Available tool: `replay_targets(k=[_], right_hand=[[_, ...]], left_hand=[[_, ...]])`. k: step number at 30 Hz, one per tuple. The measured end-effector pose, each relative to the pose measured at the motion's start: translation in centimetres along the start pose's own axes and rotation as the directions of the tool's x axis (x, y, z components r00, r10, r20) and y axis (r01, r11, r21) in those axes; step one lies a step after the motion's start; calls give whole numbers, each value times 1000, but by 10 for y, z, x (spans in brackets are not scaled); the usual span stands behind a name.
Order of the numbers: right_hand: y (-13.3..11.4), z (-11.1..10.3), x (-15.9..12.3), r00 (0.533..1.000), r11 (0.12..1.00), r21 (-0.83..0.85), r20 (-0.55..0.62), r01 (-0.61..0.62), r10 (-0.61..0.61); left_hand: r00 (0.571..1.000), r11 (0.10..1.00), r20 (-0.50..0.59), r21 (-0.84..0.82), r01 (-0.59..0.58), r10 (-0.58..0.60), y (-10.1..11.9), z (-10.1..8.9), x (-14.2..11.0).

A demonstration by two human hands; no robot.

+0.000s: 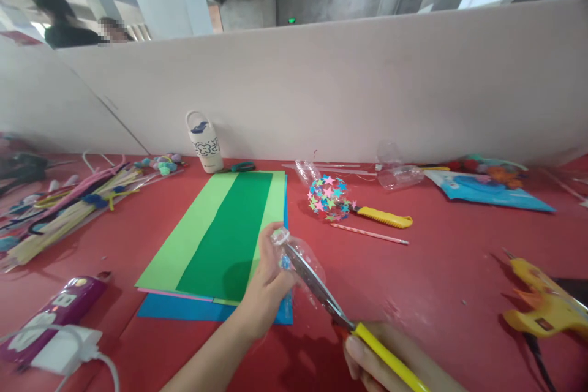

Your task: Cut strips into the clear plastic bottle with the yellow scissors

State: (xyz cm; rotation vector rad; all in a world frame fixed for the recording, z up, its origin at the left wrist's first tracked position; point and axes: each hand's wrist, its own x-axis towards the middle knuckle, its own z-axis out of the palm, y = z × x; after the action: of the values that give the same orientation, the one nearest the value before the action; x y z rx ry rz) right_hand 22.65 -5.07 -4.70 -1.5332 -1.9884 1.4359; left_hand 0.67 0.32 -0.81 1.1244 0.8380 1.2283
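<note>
My left hand (271, 272) is closed around a clear plastic bottle piece (305, 257), with its white-ringed neck (280, 236) poking up past the fingers. My right hand (381, 349) grips yellow-handled scissors (321, 291), whose blades point up and left to the bottle neck. Whether the blades are cutting the plastic I cannot tell. Under my left arm lie green paper sheets (229, 226) on top of a blue sheet (184, 307). Beyond the hands rests a clear plastic piece covered in colourful star stickers (328, 197).
A yellow utility knife (384, 217) and a pencil (370, 234) lie ahead. On the right are a yellow glue gun (544, 300) and a blue packet (487, 191). A power strip (55, 312), craft sticks (68, 214) and a white tumbler (205, 144) stand or lie leftward. A white partition (321, 92) closes the back.
</note>
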Motion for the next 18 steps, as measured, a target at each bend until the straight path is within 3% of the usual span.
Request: replay_targets(k=[7,13,18], right_hand=[[-20,-1,5,997,994,-83,-7,75,-76],[-38,-14,-4,991,987,-122,-71,109,-118],[-34,-13,0,992,983,-140,-2,121,-122]], left_hand=[[999,992,-35,124,22,-18,0,-2,-1],[995,969,-99,245,39,-15,0,-3,-4],[993,978,-113,204,36,-12,-3,-2,-8]])
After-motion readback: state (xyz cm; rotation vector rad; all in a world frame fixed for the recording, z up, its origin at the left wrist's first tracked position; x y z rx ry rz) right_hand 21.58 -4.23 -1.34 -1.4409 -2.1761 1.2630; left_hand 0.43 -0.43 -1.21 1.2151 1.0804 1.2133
